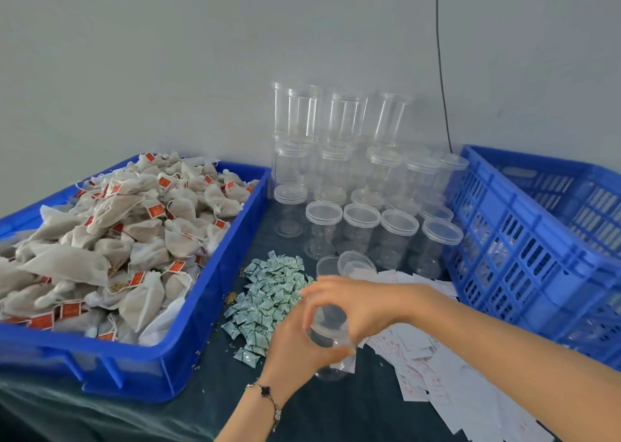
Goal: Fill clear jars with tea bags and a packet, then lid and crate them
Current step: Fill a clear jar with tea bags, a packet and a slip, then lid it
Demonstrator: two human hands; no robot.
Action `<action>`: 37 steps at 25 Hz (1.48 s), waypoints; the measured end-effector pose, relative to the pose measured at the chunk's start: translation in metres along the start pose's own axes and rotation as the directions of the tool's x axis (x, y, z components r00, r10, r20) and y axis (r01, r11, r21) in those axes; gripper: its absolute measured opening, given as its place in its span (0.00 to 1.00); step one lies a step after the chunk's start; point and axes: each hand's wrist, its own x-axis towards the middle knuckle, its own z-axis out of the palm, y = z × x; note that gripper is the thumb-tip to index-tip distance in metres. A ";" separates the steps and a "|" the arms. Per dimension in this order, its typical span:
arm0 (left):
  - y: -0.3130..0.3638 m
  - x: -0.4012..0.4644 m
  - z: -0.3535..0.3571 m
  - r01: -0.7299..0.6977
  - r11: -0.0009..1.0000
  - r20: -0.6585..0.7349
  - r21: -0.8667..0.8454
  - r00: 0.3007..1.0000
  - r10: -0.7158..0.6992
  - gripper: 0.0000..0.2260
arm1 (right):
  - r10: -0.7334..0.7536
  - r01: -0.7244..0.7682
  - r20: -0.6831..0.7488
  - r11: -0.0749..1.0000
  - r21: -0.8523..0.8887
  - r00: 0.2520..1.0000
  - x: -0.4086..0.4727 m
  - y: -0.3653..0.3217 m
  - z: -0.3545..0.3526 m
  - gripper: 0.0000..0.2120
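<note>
Your left hand [295, 344] wraps round the side of a clear jar [331, 351], fingers curled on its wall, thumb near the rim. The jar is tilted, held low over the dark green table cover [336, 414]; whether its base touches the cover can't be told. Your right hand [353, 302] sits on top of the jar, fingers bent down over the mouth and gripping the clear lid [331, 317] there. Whether the lid is seated or off is blurred, can't tell. Jar looks empty. A bracelet [267, 395] is on your left wrist.

Left of the hands, a pile of small green-and-white packets [268, 293] lies loose on the cover, touching nothing but the cloth. Further left, a blue tray [188, 334] is heaped with tea bags [111, 236], white pouches with red tags on strings.

Behind the hands, lidded clear jars [359, 226] stand upright in rows, with more stacked on top of them against the grey wall [168, 55]. One open jar [327, 267] and a loose lid [356, 263] stand just past your right hand's fingers.

On the right, a blue slatted crate [524, 240] sits near the jar rows. White paper slips [437, 367] with red print are scattered under and beside your right forearm. A black cable [442, 72] hangs down the wall.
</note>
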 end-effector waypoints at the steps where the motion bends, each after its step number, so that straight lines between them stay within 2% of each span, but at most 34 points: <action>1: 0.000 -0.001 0.001 0.005 1.000 0.005 0.005 1.000 -0.005 0.32 | -0.002 0.006 -0.055 0.998 0.068 0.998 0.001 -0.007 -0.002 0.21; 2: 0.000 -0.001 0.002 0.013 1.000 0.010 -0.007 1.000 -0.013 0.32 | 0.033 -0.018 -0.148 0.994 0.105 0.988 0.004 -0.012 -0.003 0.17; 3: 0.000 -0.001 0.003 0.020 0.999 0.013 -0.029 1.000 -0.020 0.32 | 0.110 -0.099 -0.239 0.994 0.055 0.965 0.008 -0.017 -0.003 0.20; 4: 0.000 -0.001 0.004 0.025 0.998 0.015 -0.051 1.000 -0.025 0.31 | 0.198 -0.235 -0.278 0.966 -0.105 0.940 0.011 -0.021 -0.002 0.28; 5: 0.001 0.000 0.004 0.030 0.998 0.020 -0.062 0.999 -0.029 0.29 | 0.282 -0.358 -0.265 0.883 -0.304 0.922 0.014 -0.025 0.001 0.34; 6: 0.001 0.000 0.003 0.034 0.997 0.027 -0.066 0.999 -0.032 0.29 | 0.347 -0.412 -0.223 0.793 -0.450 0.911 0.015 -0.027 0.004 0.37; 7: 0.002 0.000 0.002 0.034 0.997 0.032 -0.069 0.999 -0.032 0.28 | 0.370 -0.396 -0.152 0.780 -0.484 0.916 0.014 -0.029 0.002 0.35; 9: 0.001 0.000 0.002 0.043 0.997 0.031 -0.065 0.999 -0.041 0.30 | 0.297 -0.267 0.022 0.887 -0.377 0.955 0.011 -0.027 -0.009 0.26; 10: 0.000 0.000 0.002 0.046 0.997 0.027 -0.060 0.999 -0.045 0.31 | 0.219 -0.186 0.075 0.934 -0.305 0.973 0.008 -0.026 -0.018 0.26; 11: 0.000 -0.001 0.002 0.043 0.997 0.026 -0.061 0.999 -0.042 0.31 | 0.156 -0.139 0.053 0.960 -0.244 0.986 0.005 -0.025 -0.023 0.26; 13: 0.000 -0.001 0.002 0.036 0.996 0.035 -0.081 0.999 -0.033 0.30 | 0.171 -0.184 -0.080 0.958 -0.219 0.982 0.007 -0.028 -0.023 0.27; 15: 0.001 -0.001 0.002 0.041 0.994 0.052 -0.099 0.998 -0.036 0.29 | 0.297 -0.344 -0.181 0.863 -0.369 0.938 0.015 -0.031 -0.010 0.35; 17: 0.003 0.000 0.001 0.031 0.997 0.058 -0.072 0.998 -0.027 0.31 | 0.367 -0.395 -0.153 0.794 -0.462 0.917 0.017 -0.034 0.002 0.34; 18: 0.003 0.000 0.000 0.025 0.998 0.061 -0.060 0.998 -0.022 0.30 | 0.345 -0.360 -0.118 0.818 -0.448 0.931 0.016 -0.033 -0.001 0.30; 20: 0.003 0.001 -0.002 0.029 0.997 0.079 -0.068 0.997 -0.024 0.31 | 0.199 -0.207 -0.060 0.904 -0.375 0.978 0.007 -0.025 -0.024 0.27; 21: 0.002 0.001 -0.003 0.032 0.997 0.092 -0.074 0.995 -0.026 0.32 | 0.120 -0.146 -0.095 0.930 -0.337 0.988 0.001 -0.020 -0.040 0.29; 22: 0.001 0.001 -0.003 0.034 0.996 0.103 -0.080 0.994 -0.025 0.34 | 0.063 -0.121 -0.197 0.948 -0.294 0.978 -0.006 -0.013 -0.057 0.31; 23: 0.000 0.001 -0.002 0.035 0.996 0.111 -0.088 0.993 -0.026 0.36 | 0.059 -0.149 -0.352 0.960 -0.236 0.934 -0.013 -0.004 -0.072 0.32; 24: -0.001 0.000 -0.002 0.034 0.995 0.113 -0.094 0.993 -0.024 0.38 | 0.115 -0.229 -0.505 0.959 -0.169 0.855 -0.020 0.009 -0.081 0.33; 25: -0.002 0.001 -0.001 0.032 0.994 0.110 -0.100 0.994 -0.021 0.39 | 0.212 -0.347 -0.611 0.932 -0.110 0.763 -0.025 0.025 -0.083 0.34; 26: -0.003 0.001 -0.001 0.030 0.994 0.108 -0.105 0.994 -0.019 0.39 | 0.336 -0.463 -0.634 0.886 -0.038 0.696 -0.029 0.044 -0.078 0.35; 27: -0.004 0.001 0.000 0.031 0.994 0.107 -0.108 0.994 -0.019 0.39 | 0.477 -0.549 -0.562 0.834 0.049 0.675 -0.030 0.066 -0.067 0.34; 29: -0.004 0.000 0.000 0.039 0.992 0.106 -0.120 0.994 -0.026 0.40 | 0.678 -0.616 -0.279 0.735 0.283 0.680 -0.028 0.104 -0.031 0.27; 30: -0.005 0.000 0.000 0.043 0.991 0.104 -0.126 0.994 -0.030 0.40 | 0.721 -0.586 -0.204 0.669 0.457 0.663 -0.026 0.117 -0.013 0.26; 32: -0.006 0.001 0.001 0.045 0.990 0.102 -0.131 0.994 -0.031 0.42 | 0.791 -0.417 -0.236 0.520 0.745 0.565 -0.023 0.135 0.010 0.32; 33: -0.006 0.001 0.001 0.045 0.991 0.100 -0.129 0.994 -0.032 0.43 | 0.808 -0.371 -0.287 0.512 0.775 0.515 -0.023 0.138 0.018 0.35; 34: -0.006 0.000 0.001 0.042 0.991 0.097 -0.128 0.995 -0.030 0.44 | 0.806 -0.392 -0.333 0.545 0.741 0.490 -0.020 0.139 0.023 0.35; 37: -0.005 -0.001 0.001 0.026 0.992 0.093 -0.124 0.996 -0.015 0.45 | 0.748 -0.474 -0.378 0.647 0.597 0.545 -0.010 0.131 0.031 0.29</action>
